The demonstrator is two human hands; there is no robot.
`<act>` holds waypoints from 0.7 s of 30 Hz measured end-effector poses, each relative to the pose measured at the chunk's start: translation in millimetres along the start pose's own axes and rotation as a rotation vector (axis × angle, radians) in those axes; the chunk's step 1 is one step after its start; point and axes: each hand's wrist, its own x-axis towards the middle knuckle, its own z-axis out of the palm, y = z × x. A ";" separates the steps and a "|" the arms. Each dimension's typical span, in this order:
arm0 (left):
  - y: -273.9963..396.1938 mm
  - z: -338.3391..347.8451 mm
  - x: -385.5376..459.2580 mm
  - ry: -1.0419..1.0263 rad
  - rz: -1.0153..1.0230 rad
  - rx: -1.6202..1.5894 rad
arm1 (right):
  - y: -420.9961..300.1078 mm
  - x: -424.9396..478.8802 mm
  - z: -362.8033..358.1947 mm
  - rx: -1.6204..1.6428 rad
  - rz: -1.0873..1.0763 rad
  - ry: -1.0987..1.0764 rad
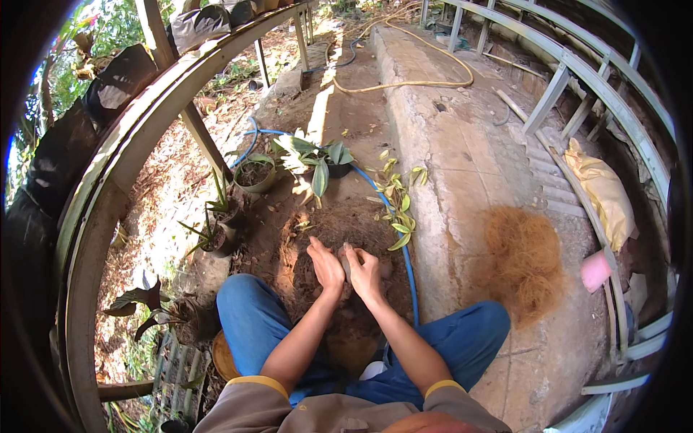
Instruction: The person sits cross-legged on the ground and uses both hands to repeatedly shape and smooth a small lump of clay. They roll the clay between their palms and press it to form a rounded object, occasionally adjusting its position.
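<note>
My left hand and my right hand are close together over a heap of dark soil between my knees. The left fingers are stretched out, palm turned inward. The right hand's fingers are bent, thumb side up. Something small and greyish shows between the palms; what it is, and which hand bears it, I cannot tell. Beyond the soil stand potted plants with broad variegated leaves. Cut stems with yellow-green leaves lie to the right of the soil, across a blue hose.
Potted plants line the left side, near a curved-looking metal bench frame. A raised concrete ledge runs along the right, bearing a pile of brown coconut fibre. Farther right are a pink container and a yellowish sack. A yellow hose lies ahead.
</note>
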 end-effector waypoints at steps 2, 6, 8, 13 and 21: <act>-9.7 8.2 0.0 -0.023 -0.035 -0.132 | 8.6 5.1 -5.0 0.063 0.010 -0.021; -16.4 12.8 -3.7 -0.256 -0.365 -0.600 | 3.7 8.8 -7.4 0.092 0.042 0.046; -14.6 11.7 -3.2 -0.436 -0.573 -0.862 | -7.3 8.1 -8.4 -0.202 0.014 0.088; 14.9 0.6 -8.2 -0.755 -0.430 -0.894 | -1.0 26.0 -29.0 0.302 0.165 -0.177; 12.7 -3.2 -10.0 -0.296 0.638 0.121 | -0.2 12.6 -17.7 -0.096 0.040 -0.175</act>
